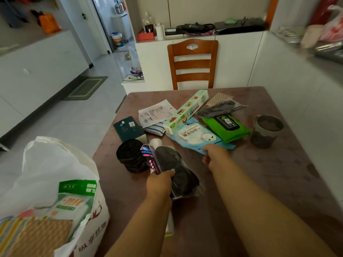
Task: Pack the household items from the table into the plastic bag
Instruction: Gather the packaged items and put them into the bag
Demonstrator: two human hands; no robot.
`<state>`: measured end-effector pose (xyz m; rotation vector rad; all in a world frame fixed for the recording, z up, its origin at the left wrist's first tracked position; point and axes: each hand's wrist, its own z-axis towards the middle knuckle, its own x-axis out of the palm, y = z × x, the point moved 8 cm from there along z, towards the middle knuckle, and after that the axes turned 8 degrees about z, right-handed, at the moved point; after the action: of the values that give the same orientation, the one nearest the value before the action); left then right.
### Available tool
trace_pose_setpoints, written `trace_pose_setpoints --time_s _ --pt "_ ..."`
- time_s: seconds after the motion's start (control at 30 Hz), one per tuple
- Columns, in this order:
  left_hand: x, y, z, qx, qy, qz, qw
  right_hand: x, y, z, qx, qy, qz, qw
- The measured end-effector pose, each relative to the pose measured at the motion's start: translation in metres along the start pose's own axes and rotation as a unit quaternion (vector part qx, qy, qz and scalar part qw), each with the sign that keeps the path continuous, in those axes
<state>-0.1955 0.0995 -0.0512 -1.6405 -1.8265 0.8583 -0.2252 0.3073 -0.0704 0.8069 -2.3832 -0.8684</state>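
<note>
Head view: black roll (131, 156) beside left hand (160, 182).

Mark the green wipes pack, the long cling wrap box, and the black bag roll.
green wipes pack (225, 127): head view, on its black flip lid.
long cling wrap box (186, 111): head view, mid-length of the printed side.
black bag roll (130, 154): head view, on the top of the roll.
</note>
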Motion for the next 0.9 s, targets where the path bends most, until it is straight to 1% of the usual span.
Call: trace_pose_setpoints --time_s 0.03,0.1,0.13,0.2,0.3,0.37,0.4,0.47,0.5,0.53,0.57,0.63,0.67,0.7,0.77,0.8,0.83,0.9 --pt "-0.002 0.002 0.001 -0.004 -0.002 -0.006 1.0 0.003 0.0 -0.013 0.002 0.008 0.026 1.0" --pt "-0.001 0.005 0.001 -0.005 0.008 -0.018 1.0 0.008 -0.012 -0.048 0.015 0.055 0.084 0.995" --pt "0.0 0.006 0.0 -0.003 0.012 -0.028 1.0 0.008 -0.022 -0.067 0.022 0.079 0.095 0.992" --pt "0.007 0.007 -0.005 -0.01 0.031 -0.051 0.998 0.002 -0.045 -0.098 0.041 0.109 0.081 0.99" --pt "0.018 0.014 -0.007 -0.049 0.067 -0.089 0.993 -0.016 -0.068 -0.118 0.059 0.126 0.038 0.989" --pt "0.026 0.018 -0.007 -0.058 0.104 -0.078 0.99 -0.024 -0.072 -0.127 0.082 0.14 -0.014 0.987" --pt "0.027 0.018 -0.008 -0.056 0.104 -0.057 0.991 -0.027 -0.073 -0.131 0.096 0.156 -0.064 0.981" --pt "0.023 0.017 -0.008 -0.049 0.088 -0.022 0.995 -0.04 -0.064 -0.143 0.105 0.185 -0.222 0.952" --pt "0.022 0.015 -0.008 -0.045 0.088 -0.013 0.995 -0.047 -0.051 -0.148 0.088 0.19 -0.294 0.933" --pt "0.02 0.012 -0.007 -0.041 0.087 -0.01 0.995 -0.057 -0.033 -0.147 0.056 0.172 -0.335 0.925" --pt "0.019 0.01 -0.006 -0.034 0.094 -0.008 0.995 -0.066 -0.011 -0.145 0.014 0.134 -0.346 0.929" --pt "0.024 0.003 -0.008 -0.018 0.125 -0.001 0.992 -0.078 0.036 -0.128 -0.097 0.059 -0.324 0.939" --pt "0.027 0.0 -0.01 -0.012 0.145 0.002 0.989 -0.079 0.048 -0.117 -0.122 0.049 -0.304 0.944" --pt "0.032 -0.001 -0.014 -0.014 0.167 0.002 0.986 -0.076 0.05 -0.107 -0.109 0.056 -0.278 0.953" --pt "0.043 -0.004 -0.021 -0.024 0.208 0.009 0.978 -0.061 0.034 -0.089 -0.018 0.111 -0.203 0.973" --pt "0.049 -0.005 -0.026 -0.031 0.225 0.014 0.974 -0.054 0.023 -0.08 0.017 0.14 -0.167 0.976" --pt "0.053 -0.006 -0.029 -0.041 0.24 0.011 0.97 -0.048 0.015 -0.072 0.032 0.159 -0.135 0.977" --pt "0.058 -0.009 -0.029 -0.05 0.249 0.019 0.967 -0.042 0.009 -0.059 0.011 0.17 -0.088 0.982"
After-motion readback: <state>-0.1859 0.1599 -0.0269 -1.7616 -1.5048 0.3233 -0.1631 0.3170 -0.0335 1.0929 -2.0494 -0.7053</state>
